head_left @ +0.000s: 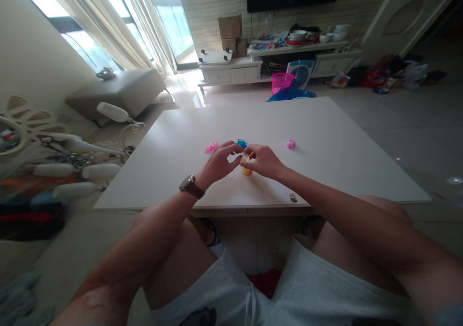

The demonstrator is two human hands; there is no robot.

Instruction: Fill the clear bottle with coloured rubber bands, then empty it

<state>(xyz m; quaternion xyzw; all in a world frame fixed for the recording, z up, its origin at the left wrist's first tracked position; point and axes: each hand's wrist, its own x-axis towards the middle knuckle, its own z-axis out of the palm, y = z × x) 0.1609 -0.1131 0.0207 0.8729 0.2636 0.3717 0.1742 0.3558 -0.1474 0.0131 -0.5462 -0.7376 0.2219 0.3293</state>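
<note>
- Yellow container (247, 171), left side: left hand (221, 160), thumb and fingers curved, apart; grip unclear.
- Middle: its body, apparently upright, below the fingertips.
- Right side: right hand (263, 161), nearer, fingers bent by the top; grip unclear.

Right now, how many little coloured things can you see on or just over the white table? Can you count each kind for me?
Stringy bundles: 2 (a pink bundle and a blue bundle)
Round pink thing: 1
Yellow-and-red thing between the hands: 1
Little yellow-and-blue figure: 1
Total: 5
</note>
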